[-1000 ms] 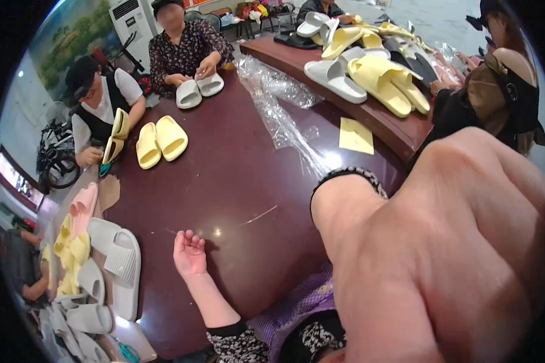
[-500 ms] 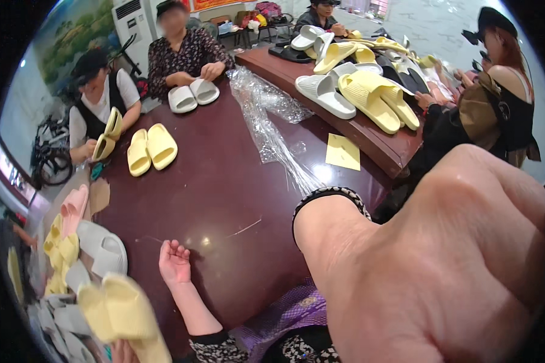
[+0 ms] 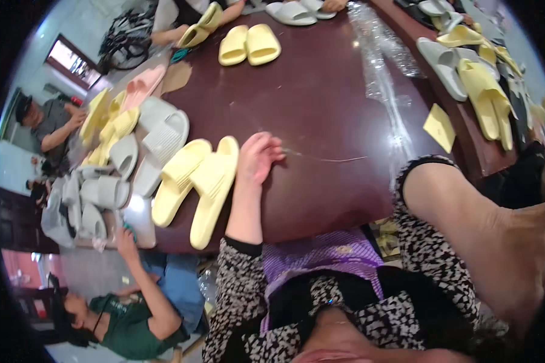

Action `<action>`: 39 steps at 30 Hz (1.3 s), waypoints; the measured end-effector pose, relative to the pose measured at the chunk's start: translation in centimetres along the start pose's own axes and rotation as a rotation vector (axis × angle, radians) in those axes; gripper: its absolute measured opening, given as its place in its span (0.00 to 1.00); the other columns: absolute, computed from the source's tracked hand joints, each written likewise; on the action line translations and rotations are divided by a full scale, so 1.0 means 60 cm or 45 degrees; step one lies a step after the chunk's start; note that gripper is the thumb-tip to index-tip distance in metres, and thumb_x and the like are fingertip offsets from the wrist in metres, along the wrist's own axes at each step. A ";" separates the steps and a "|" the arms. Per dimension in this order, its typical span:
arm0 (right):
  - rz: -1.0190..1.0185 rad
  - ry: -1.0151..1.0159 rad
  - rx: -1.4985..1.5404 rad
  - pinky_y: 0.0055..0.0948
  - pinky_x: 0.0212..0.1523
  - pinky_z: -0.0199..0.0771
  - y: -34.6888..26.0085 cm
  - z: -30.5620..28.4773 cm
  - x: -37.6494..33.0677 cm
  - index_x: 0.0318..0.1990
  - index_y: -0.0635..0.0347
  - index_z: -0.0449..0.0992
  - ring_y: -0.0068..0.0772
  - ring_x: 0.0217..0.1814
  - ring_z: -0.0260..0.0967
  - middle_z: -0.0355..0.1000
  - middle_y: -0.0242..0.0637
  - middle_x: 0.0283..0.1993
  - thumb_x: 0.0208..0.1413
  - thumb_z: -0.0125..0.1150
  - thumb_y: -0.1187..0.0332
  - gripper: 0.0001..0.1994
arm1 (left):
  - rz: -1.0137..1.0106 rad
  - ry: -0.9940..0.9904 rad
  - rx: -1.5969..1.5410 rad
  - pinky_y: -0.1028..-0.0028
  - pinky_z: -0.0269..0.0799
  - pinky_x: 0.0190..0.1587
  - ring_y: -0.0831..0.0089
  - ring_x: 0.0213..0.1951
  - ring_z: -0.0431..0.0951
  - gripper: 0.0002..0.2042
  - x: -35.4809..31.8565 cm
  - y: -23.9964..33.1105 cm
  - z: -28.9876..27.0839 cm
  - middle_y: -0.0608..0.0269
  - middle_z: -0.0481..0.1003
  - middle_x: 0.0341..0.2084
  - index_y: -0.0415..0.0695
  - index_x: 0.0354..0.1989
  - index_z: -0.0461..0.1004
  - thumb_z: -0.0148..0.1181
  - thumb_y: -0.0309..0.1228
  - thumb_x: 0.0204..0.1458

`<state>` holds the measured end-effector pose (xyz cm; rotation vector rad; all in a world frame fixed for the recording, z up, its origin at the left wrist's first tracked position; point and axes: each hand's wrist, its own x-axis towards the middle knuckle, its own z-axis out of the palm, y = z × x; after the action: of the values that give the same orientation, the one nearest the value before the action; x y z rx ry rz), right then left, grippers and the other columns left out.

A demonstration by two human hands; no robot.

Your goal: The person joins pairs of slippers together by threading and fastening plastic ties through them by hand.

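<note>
My left hand (image 3: 259, 156) hovers over or rests on the dark red table (image 3: 321, 199), palm partly turned up. Its fingers are loosely bent and hold nothing that I can make out. A thin pale strand (image 3: 324, 157) lies beside the fingertips. Just left of that hand is a pair of yellow slide slippers (image 3: 214, 181), side by side with soles down. My right hand (image 3: 530, 236) is raised close at the right edge; the wrist and back show, while the fingers are lost in the dark rim.
Grey slippers (image 3: 163, 136), yellow and pink ones (image 3: 142, 88) crowd the left side. Another yellow pair (image 3: 248, 45) stands at the far edge. Clear plastic bags (image 3: 378, 66), a yellow paper (image 3: 440, 128) and a raised ledge (image 3: 478, 154) with slippers lie right. A co-worker in green (image 3: 142, 323) reaches in.
The view has tilted down and left. The yellow pair, earlier in a co-worker's hand at lower left, now lies beside my left hand. My right hand appears farther toward the right edge.
</note>
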<state>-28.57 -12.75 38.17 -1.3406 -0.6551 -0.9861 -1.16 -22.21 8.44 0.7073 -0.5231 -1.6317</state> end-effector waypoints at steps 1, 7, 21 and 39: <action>-0.002 -0.004 0.028 0.52 0.51 0.64 0.001 -0.002 -0.002 0.22 0.62 0.73 0.33 0.24 0.69 0.72 0.39 0.22 0.60 0.49 0.63 0.17 | -0.024 -0.038 0.048 0.69 0.75 0.31 0.68 0.28 0.75 0.04 -0.003 0.001 0.004 0.56 0.74 0.28 0.41 0.34 0.70 0.51 0.27 0.54; 0.137 -0.091 0.244 0.52 0.51 0.64 0.034 -0.051 -0.041 0.23 0.63 0.74 0.34 0.24 0.69 0.72 0.40 0.23 0.60 0.49 0.63 0.16 | -0.041 -0.177 0.282 0.67 0.76 0.35 0.66 0.32 0.77 0.04 -0.020 -0.006 0.034 0.52 0.74 0.31 0.40 0.35 0.68 0.48 0.26 0.56; 1.014 1.082 -0.008 0.27 0.31 0.70 0.323 -0.175 -0.203 0.41 0.66 0.71 0.22 0.25 0.64 0.67 0.34 0.29 0.60 0.45 0.67 0.12 | 0.373 -0.058 -0.127 0.65 0.75 0.40 0.64 0.35 0.77 0.05 -0.144 0.046 0.086 0.50 0.74 0.35 0.39 0.36 0.68 0.45 0.25 0.57; 0.683 1.350 0.540 0.23 0.34 0.63 0.356 -0.271 -0.275 0.42 0.59 0.69 0.22 0.29 0.60 0.66 0.30 0.33 0.58 0.50 0.66 0.08 | 0.405 1.245 2.559 0.55 0.60 0.49 0.49 0.47 0.66 0.25 -0.226 0.110 -0.152 0.45 0.67 0.43 0.35 0.45 0.64 0.63 0.37 0.41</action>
<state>-19.98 -26.38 11.10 -0.4315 0.2949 -0.8853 11.14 -9.64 8.62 2.4196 -1.3123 0.2149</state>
